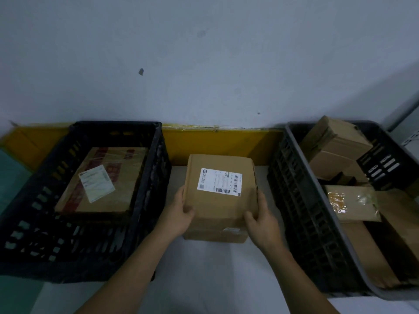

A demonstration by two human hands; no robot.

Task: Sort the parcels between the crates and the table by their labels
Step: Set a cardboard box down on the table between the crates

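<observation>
Parcel (221, 193) sits on the worktop (204, 279) between two crates, label (219, 182) facing up. Left hand (179, 214) and right hand (263, 219) clasp its near corners, fingers curled round the edges — box lies straight ahead of both, neither hand nearer. Long axis runs away from the person. Left crate (145, 200): one labelled parcel (102, 180). Right crate (301, 200): at least four parcels, stacked — exact count unclear.

Brown parcel (221, 196) with white label (219, 182) faced up on table (204, 268) between black crates, left crate (145, 200) held one flat labelled parcel (102, 180), right crate (301, 211) several plain ones (335, 141)
</observation>
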